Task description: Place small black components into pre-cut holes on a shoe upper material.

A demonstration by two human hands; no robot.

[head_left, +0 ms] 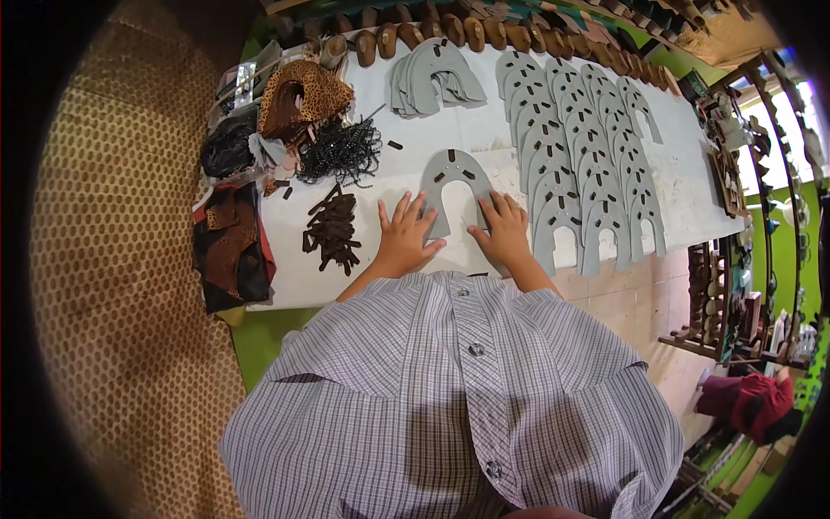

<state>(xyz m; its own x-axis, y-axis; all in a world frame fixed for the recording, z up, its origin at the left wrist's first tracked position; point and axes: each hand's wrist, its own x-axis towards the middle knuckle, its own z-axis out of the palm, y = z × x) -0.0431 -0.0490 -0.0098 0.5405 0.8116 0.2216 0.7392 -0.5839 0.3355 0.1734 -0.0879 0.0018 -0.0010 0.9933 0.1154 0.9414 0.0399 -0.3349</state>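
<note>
Your left grip [402, 235] lies palm down, fingers spread apart, at the left leg of a grey arch-shaped piece [462, 163]. Your right grip [506, 233] mirrors it at the right leg, its fingers apart too; neither is closed around anything. The piece sits between both grips, its curved top reaching beyond them and its open end toward you, with three short dark strips on the curve. To the left of your left grip, and near it, is a loose heap of dark brown strips [331, 232]; beyond that heap lies a tangle of black beaded strands [341, 149], with a leopard-print bundle [324, 91] farther on. Beyond both grips, well apart from them, a fanned stack of grey arches [415, 73] rests on the white table [467, 130]. To the right of your right grip, overlapping rows of similar grey arches [553, 186] run away from you, each of the nearer ones bearing dark strips. Along the far edge, farthest from your grips, stands a line of brown shoe lasts [475, 35].
</note>
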